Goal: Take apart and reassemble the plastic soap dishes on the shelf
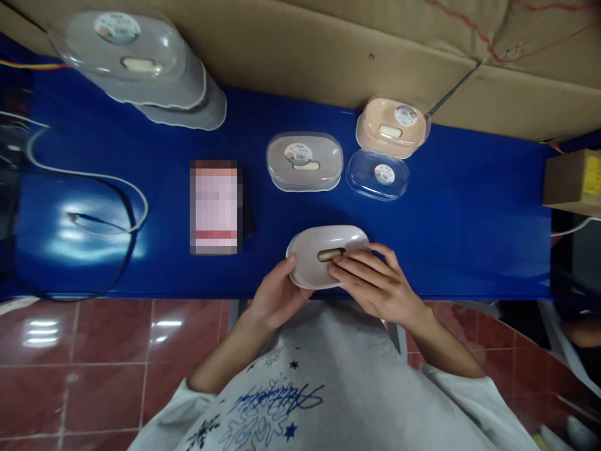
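A pale oval tray (313, 250) with a slot in its middle sits at the near edge of the blue table (469, 213). My left hand (278, 294) grips its left rim, thumb on top. My right hand (375, 282) rests on its right half, fingers laid close together over the slot. Behind it stand a grey oval box with a clear lid (304, 161), a clear lid (377, 175) lying alone, and a peach box with a lid (392, 127).
A stack of clear lids (141, 66) lies at the far left. A phone (216, 207) lies left of the tray, with cables (103, 207) further left. Cardboard (375, 44) lines the back; a small carton (573, 181) stands at the right edge.
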Motion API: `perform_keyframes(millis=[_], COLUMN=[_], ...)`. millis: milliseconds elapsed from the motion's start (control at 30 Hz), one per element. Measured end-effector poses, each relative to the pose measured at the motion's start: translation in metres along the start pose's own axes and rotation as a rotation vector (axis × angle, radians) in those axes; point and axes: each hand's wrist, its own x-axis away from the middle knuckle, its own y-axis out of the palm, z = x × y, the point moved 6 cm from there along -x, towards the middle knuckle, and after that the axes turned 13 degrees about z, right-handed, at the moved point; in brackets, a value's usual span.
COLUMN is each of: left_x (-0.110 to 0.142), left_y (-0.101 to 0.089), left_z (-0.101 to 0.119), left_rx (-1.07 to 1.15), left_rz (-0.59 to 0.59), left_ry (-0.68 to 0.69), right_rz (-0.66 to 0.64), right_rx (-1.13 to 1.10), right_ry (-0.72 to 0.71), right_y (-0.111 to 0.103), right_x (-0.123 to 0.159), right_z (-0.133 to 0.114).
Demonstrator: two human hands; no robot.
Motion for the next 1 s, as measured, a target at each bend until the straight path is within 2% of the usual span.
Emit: perform_keyframes(millis=[167,400,567,700,767,833,867,933,1000], left_x=[-0.005,0.001,0.001,0.001,0.002,0.002,0.002,0.001,0.001], left_y=[-0.002,0.010,0.012,0.013,0.014,0.013,0.012,0.009,0.006], left_z=[0.001,0.001,0.006,0.005,0.006,0.008,0.010,0.011,0.010], left_rx=[0.042,-0.028,-0.047,-0.049,-0.041,-0.040,-0.044,-0.060,-0.081], left_rz=[0.022,-0.050,-0.040,0.001,0.000,0.010,0.021,0.039,0.044], left_ry=[0.025,0.050,0.115,0.093,0.097,0.126,0.142,0.164,0.157], right_rz=[-0.049,-0.067,-0.082,-0.073,-0.040,0.020,0.050,0.031,-0.029], right_rx=[0.028,0.010,0.086,0.025,-0.057,-0.088,-0.052,0.120,0.240], right_ry=[-0.047,-0.087,-0.107,-0.129,-0.112,-0.024,0.060,0.263,0.341], right_y=[-0.001,-0.008,0.003,0.010,0.007,0.002,-0.001,-0.003,0.000], right_x=[-0.004,-0.011,-0.005,0.004,0.003,-0.004,-0.008,-0.013,-0.014], right_z=[0.005,-0.001,-0.010,-0.009,0.003,0.030,0.047,0.085,0.109])
